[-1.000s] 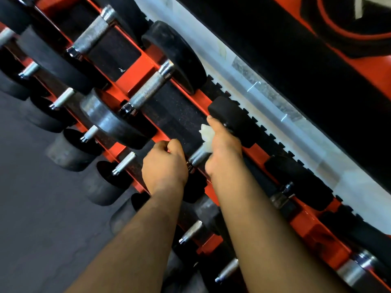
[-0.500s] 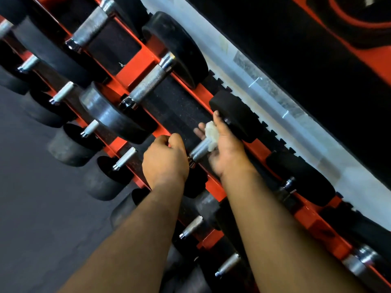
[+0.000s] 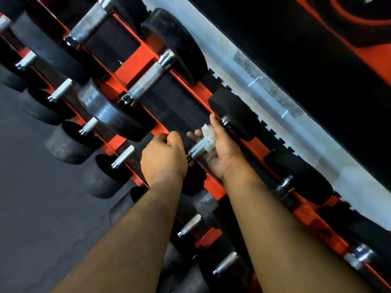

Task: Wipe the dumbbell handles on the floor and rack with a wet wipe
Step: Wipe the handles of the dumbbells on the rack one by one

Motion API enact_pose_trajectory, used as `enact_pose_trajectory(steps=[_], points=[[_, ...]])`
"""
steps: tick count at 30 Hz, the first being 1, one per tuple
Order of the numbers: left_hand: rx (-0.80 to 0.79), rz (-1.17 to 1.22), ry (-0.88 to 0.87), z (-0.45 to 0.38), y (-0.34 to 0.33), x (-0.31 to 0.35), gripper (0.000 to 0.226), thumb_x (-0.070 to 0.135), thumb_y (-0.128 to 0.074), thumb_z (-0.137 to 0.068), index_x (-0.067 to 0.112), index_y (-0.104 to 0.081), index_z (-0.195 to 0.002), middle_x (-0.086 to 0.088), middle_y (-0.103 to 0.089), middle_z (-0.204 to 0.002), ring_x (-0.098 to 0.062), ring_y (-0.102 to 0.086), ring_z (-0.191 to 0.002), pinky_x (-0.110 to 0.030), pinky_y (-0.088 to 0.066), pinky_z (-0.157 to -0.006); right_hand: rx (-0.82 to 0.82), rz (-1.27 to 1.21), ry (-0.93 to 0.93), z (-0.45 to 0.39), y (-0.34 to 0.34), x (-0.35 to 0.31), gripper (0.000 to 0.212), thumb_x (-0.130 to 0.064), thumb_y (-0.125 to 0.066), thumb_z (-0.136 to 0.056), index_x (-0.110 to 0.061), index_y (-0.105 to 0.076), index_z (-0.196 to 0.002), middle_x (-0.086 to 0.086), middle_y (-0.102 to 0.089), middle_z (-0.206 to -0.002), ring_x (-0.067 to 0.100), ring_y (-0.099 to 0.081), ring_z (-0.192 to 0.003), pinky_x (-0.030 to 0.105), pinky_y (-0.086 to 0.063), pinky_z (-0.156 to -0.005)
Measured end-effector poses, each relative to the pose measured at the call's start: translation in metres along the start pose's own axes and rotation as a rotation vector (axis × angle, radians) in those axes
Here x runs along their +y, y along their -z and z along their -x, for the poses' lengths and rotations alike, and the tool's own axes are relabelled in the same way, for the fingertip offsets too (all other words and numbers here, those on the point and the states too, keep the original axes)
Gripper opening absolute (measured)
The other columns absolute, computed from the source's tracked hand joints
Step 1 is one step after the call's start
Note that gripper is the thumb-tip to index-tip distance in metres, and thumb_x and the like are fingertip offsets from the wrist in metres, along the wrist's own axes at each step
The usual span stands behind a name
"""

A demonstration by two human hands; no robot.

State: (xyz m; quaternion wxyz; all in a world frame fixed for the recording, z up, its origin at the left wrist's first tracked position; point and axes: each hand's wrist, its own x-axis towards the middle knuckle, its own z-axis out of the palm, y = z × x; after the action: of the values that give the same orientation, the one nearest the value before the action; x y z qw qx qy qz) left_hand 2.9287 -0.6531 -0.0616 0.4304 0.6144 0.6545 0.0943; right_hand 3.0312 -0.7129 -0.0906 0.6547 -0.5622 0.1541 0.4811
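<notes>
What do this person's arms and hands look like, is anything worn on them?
Both arms come in bare from the bottom edge: no sleeves show anywhere along the forearms. The left hand and right hand wear no gloves, and no watch, bracelet or wristband shows at either wrist. No ring is visible on the fingers that can be seen, though some fingers are hidden.

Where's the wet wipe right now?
Head view, centre: the wet wipe is in the right hand, pressed against the dumbbell handle on the orange rack, just right of the left hand.
</notes>
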Motion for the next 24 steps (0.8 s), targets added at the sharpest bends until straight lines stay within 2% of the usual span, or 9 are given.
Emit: enact_pose_trajectory(steps=[2,5,8,9,12,14,16,20,24], points=[[0.005,0.001,-0.001,0.000,-0.001,0.000,0.036,0.043,-0.041,-0.090,0.019,-0.060,-0.071,-0.007,-0.069,-0.080,-0.034,-0.064,-0.083,-0.044,-0.055,-0.082,-0.057,-0.009,-0.001,-0.001,0.005,0.000,0.036,-0.051,-0.064,-0.089,-0.015,-0.060,-0.093,0.002,-0.072,-0.084,0.021,-0.072,-0.093,0.052,-0.047,-0.103],[0.002,0.010,-0.002,0.001,-0.001,0.000,0.036,0.042,-0.041,-0.091,0.020,-0.059,-0.070,-0.006,-0.068,-0.077,-0.032,-0.064,-0.081,-0.043,-0.055,-0.080,0.000,-0.056,0.089,0.007,0.012,0.015,0.044,-0.047,-0.064,-0.089,-0.011,-0.067,-0.114,0.005,-0.074,-0.112,0.018,-0.071,-0.105,0.045,-0.052,-0.101],[0.002,0.006,-0.004,-0.001,-0.001,-0.001,0.035,0.040,-0.042,-0.093,0.019,-0.058,-0.070,-0.005,-0.067,-0.076,-0.031,-0.063,-0.080,-0.042,-0.054,-0.079,0.108,-0.048,0.075,0.014,0.012,0.034,0.055,-0.052,-0.061,-0.094,-0.007,-0.066,-0.124,0.005,-0.076,-0.097,0.015,-0.074,-0.084,0.033,-0.061,-0.071],[-0.001,0.001,-0.004,-0.001,-0.001,-0.001,0.035,0.040,-0.042,-0.093,0.019,-0.058,-0.070,-0.005,-0.067,-0.077,-0.032,-0.063,-0.080,-0.042,-0.055,-0.079,0.130,-0.006,0.051,0.015,0.009,0.038,0.063,-0.061,-0.061,-0.091,-0.008,-0.066,-0.124,0.006,-0.076,-0.094,0.018,-0.074,-0.082,0.033,-0.060,-0.068],[-0.003,0.004,-0.006,-0.001,-0.001,-0.001,0.034,0.041,-0.042,-0.092,0.020,-0.059,-0.072,-0.005,-0.068,-0.080,-0.032,-0.064,-0.083,-0.044,-0.055,-0.082,0.108,0.114,-0.056,0.010,-0.002,0.033,0.096,-0.090,-0.056,-0.068,-0.010,-0.072,-0.118,0.011,-0.076,-0.109,0.028,-0.073,-0.100,0.047,-0.058,-0.092],[-0.009,0.004,0.004,-0.002,-0.001,-0.001,0.033,0.042,-0.042,-0.091,0.022,-0.062,-0.075,-0.003,-0.068,-0.082,-0.030,-0.064,-0.084,-0.042,-0.055,-0.083,0.090,0.145,-0.087,0.004,-0.001,0.032,0.111,-0.098,-0.059,-0.049,-0.009,-0.075,-0.113,0.015,-0.075,-0.111,0.032,-0.071,-0.102,0.051,-0.054,-0.098],[-0.012,-0.002,0.012,-0.002,-0.002,-0.002,0.032,0.041,-0.042,-0.092,0.022,-0.061,-0.075,-0.002,-0.068,-0.082,-0.030,-0.063,-0.085,-0.039,-0.052,-0.081,0.097,0.211,-0.086,0.010,0.003,0.036,0.105,-0.096,-0.062,-0.051,-0.014,-0.074,-0.115,0.014,-0.075,-0.109,0.030,-0.073,-0.101,0.051,-0.055,-0.098],[-0.003,-0.003,0.005,-0.002,-0.001,-0.001,0.033,0.039,-0.042,-0.093,0.021,-0.058,-0.070,-0.001,-0.064,-0.075,-0.029,-0.061,-0.080,-0.037,-0.046,-0.072,0.100,0.239,-0.027,0.020,0.016,0.040,0.056,-0.065,-0.058,-0.089,-0.015,-0.072,-0.112,0.008,-0.077,-0.102,0.025,-0.074,-0.095,0.043,-0.059,-0.090],[-0.002,0.003,-0.006,-0.002,-0.002,-0.003,0.034,0.039,-0.042,-0.092,0.020,-0.058,-0.070,-0.002,-0.064,-0.073,-0.028,-0.061,-0.077,-0.038,-0.048,-0.070,0.163,0.250,0.043,0.010,0.008,0.026,0.070,-0.072,-0.059,-0.084,-0.013,-0.070,-0.120,0.006,-0.077,-0.105,0.023,-0.074,-0.099,0.046,-0.057,-0.095]])
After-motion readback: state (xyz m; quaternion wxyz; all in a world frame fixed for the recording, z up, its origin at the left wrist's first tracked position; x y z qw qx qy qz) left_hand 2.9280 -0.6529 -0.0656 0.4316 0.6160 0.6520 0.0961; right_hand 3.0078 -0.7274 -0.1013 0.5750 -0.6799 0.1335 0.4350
